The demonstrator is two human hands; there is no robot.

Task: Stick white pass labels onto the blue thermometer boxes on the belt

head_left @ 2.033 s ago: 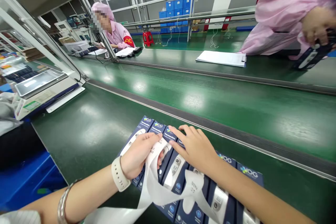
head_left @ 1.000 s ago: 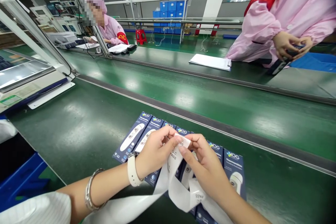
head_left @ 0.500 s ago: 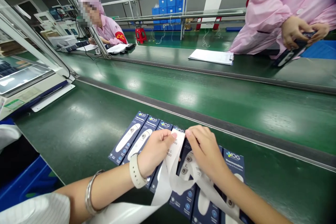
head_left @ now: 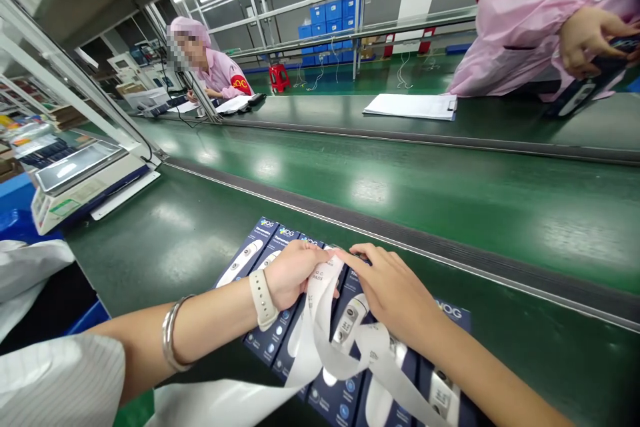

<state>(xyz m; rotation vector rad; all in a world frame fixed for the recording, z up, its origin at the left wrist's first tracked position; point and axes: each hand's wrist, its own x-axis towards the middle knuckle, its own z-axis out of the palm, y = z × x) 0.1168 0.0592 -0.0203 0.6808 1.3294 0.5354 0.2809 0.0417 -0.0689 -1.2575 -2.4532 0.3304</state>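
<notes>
- We observe the left grip [head_left: 293, 273] pinching the printed label strip [head_left: 321, 290] near its upper end.
- We note the right grip [head_left: 393, 290] just beside the left, one fingertip at the strip's end; we cannot tell whether it pinches.
- We find the strip hanging in loops below both grips, across the thermometer boxes [head_left: 327, 397].
- We locate these boxes beneath the grips, side by side on the surface [head_left: 175, 247].
</notes>
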